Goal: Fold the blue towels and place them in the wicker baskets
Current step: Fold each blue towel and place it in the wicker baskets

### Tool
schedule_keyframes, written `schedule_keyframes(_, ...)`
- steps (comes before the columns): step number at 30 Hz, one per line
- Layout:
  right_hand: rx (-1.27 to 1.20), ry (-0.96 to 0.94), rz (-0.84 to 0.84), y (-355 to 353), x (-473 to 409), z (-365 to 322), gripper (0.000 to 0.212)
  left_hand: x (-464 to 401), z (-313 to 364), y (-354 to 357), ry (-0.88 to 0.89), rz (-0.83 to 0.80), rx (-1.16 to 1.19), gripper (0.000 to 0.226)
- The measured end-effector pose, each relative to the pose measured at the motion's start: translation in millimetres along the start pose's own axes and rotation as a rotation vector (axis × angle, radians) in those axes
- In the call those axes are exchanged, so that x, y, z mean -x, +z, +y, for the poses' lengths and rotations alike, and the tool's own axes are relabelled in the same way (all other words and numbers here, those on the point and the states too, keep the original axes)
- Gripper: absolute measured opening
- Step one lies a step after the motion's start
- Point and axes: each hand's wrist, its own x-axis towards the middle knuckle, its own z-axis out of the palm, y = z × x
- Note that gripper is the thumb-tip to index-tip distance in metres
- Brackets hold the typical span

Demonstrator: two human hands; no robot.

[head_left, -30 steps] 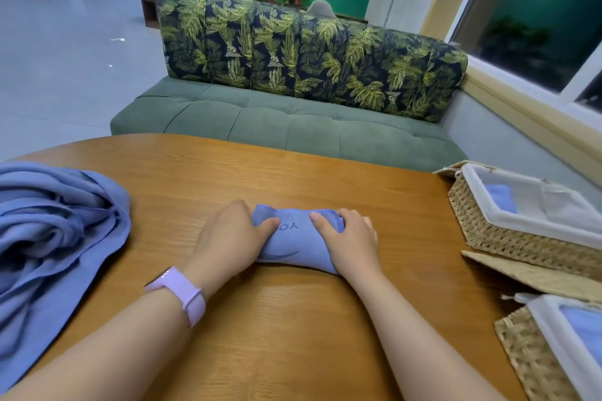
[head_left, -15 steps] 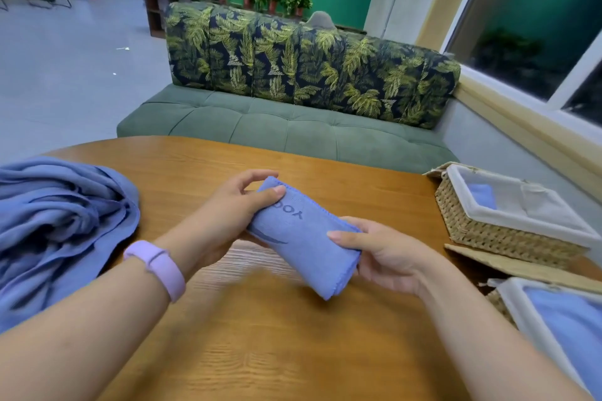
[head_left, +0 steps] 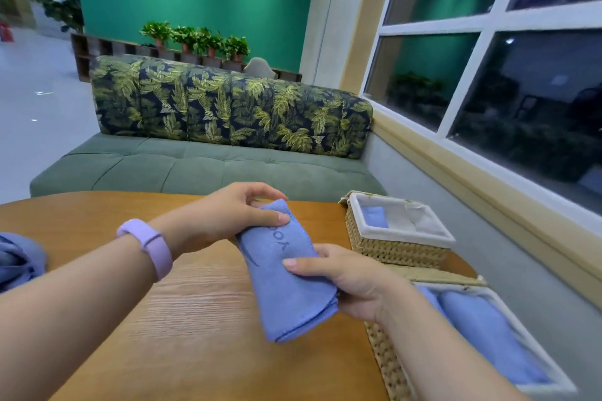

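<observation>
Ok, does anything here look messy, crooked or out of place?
Little stands out. The unfolded blue cloth lies bunched at the table's left edge. The two wicker baskets, far and near, sit at different angles. Both hands, left and right, hold the folded towel neatly.

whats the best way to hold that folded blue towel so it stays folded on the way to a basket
Hold the folded towel at its two short ends, as now: left hand pinching the far end, right hand cupping the near end from the side, keeping its layers together.
</observation>
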Motion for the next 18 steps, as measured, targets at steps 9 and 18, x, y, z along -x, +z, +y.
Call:
schedule_keyframes(9,-0.127,-0.265,0.469,-91.7,34.6,-18.6,0.04,-69.1,46.6,102.3,0.046,0.109,0.171,0.052)
schedule_keyframes(18,-0.177,-0.248,0.748,-214.3,22.9,-11.4,0.024,-167.9,52.3,175.0,0.146,-0.149,0.041,0.075)
